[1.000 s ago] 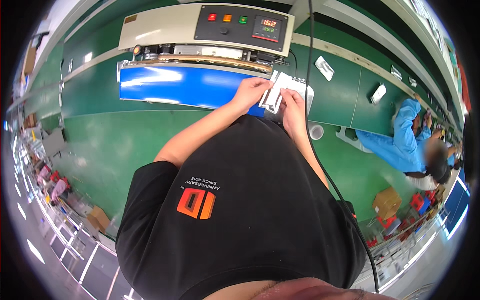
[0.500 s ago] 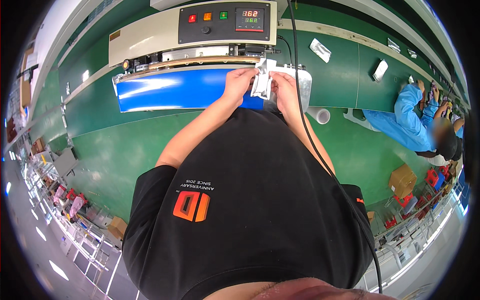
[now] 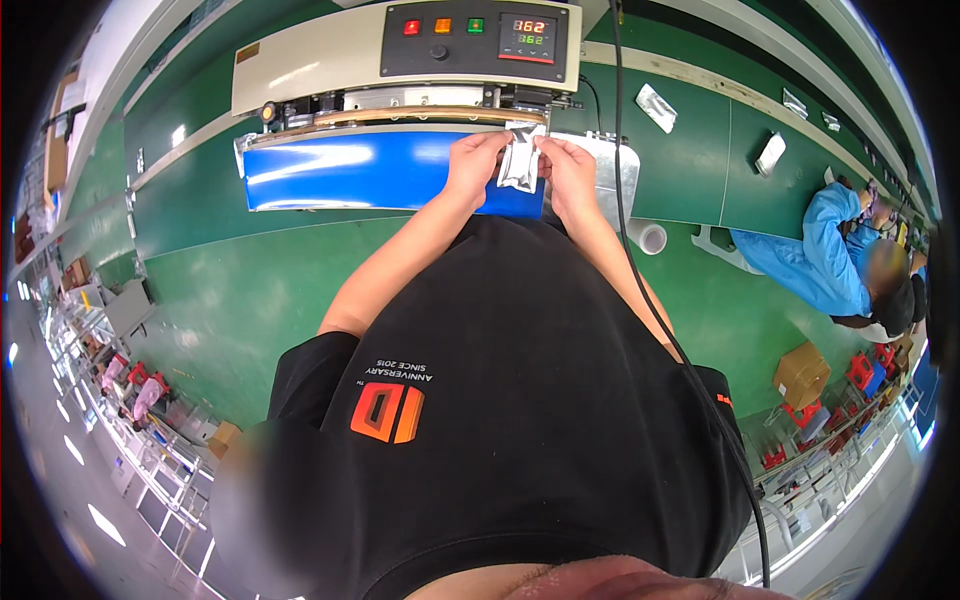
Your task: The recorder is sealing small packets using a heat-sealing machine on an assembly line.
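A silver foil pouch is stretched between my two hands, its top edge up against the sealing mechanism of a band sealing machine. My left hand pinches the pouch's left side near the top. On the opposite side, my right hand grips the upper right edge between thumb and fingers. Beneath the pouch lies the right end of the machine's blue conveyor belt. Lit buttons and a display show on the machine's panel.
Foil pouches lie on the green table to the right. A black cable hangs down past my right hand. A white roll sits by the table edge. A person in blue works at the far right.
Both hands have brought the pouch slightly left along the machine, and its top edge now meets the sealing mechanism. The whole view has shifted a little.
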Demonstrator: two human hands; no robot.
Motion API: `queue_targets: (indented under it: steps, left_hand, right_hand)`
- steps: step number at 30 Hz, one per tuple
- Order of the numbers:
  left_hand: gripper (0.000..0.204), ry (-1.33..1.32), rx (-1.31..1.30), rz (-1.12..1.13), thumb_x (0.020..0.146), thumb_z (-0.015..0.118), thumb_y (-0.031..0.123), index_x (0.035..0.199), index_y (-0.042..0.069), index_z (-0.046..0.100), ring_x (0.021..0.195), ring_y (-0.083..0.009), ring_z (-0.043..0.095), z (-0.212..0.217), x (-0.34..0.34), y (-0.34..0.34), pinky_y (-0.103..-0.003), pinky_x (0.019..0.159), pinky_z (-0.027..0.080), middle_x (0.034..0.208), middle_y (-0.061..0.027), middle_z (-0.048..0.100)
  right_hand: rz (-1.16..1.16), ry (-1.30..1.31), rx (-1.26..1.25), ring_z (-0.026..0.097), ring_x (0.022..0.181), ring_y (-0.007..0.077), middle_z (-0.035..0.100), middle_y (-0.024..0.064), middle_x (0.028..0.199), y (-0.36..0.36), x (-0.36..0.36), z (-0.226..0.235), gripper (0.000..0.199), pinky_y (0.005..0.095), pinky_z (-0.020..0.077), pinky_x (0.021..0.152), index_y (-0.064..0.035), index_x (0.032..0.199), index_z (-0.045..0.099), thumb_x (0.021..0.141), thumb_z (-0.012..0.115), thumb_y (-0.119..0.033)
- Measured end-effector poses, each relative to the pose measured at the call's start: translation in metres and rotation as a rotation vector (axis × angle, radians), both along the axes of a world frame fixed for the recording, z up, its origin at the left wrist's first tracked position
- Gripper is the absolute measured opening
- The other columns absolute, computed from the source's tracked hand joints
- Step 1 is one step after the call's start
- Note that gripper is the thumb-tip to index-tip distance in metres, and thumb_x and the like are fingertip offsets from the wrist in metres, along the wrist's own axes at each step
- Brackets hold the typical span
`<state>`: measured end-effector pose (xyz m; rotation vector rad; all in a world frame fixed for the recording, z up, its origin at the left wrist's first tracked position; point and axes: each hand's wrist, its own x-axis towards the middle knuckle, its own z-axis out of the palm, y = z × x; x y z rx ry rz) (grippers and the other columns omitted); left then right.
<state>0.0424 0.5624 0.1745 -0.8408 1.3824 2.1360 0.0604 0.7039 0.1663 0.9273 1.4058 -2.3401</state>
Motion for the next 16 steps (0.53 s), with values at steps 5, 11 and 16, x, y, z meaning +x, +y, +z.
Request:
queue_targets:
  steps: [5,11,16]
  left_hand:
    - [0.015,0.039,-0.061,0.077,0.084,0.063,0.011,0.083,-0.003,0.066,0.060,-0.0113,0.060,-0.008,-0.001,-0.029,-0.024,0.052,0.046,0.073,-0.0065,0.065]
    - [0.022,0.229,-0.314,-0.080,0.083,0.063,0.017,0.091,-0.003,0.069,0.061,-0.0135,0.060,-0.006,0.002,-0.080,-0.025,0.058,0.048,0.073,-0.0070,0.066]
    - [0.026,0.422,-1.006,-0.521,0.075,0.069,0.029,0.089,0.007,0.072,0.068,-0.0197,0.064,0.032,0.033,-0.145,-0.033,0.064,0.051,0.080,-0.0142,0.067]
  right_hand:
    - [0.045,-0.017,0.071,0.053,0.059,0.0090,0.060,0.0028,0.070,-0.032,-0.008,-0.003,0.011,0.0222,0.0433,0.054,-0.0007,0.084,0.064,0.083,0.065,-0.011]
    - [0.107,0.035,0.123,0.054,0.061,0.0093,0.060,0.0035,0.071,-0.070,-0.010,-0.001,0.014,0.0224,0.0441,0.054,0.0000,0.084,0.064,0.083,0.066,-0.014]
    - [0.303,-0.069,0.168,0.057,0.060,0.0121,0.062,0.0067,0.076,-0.053,0.000,0.004,0.024,0.0224,0.0455,0.052,0.0019,0.089,0.063,0.084,0.067,-0.021]
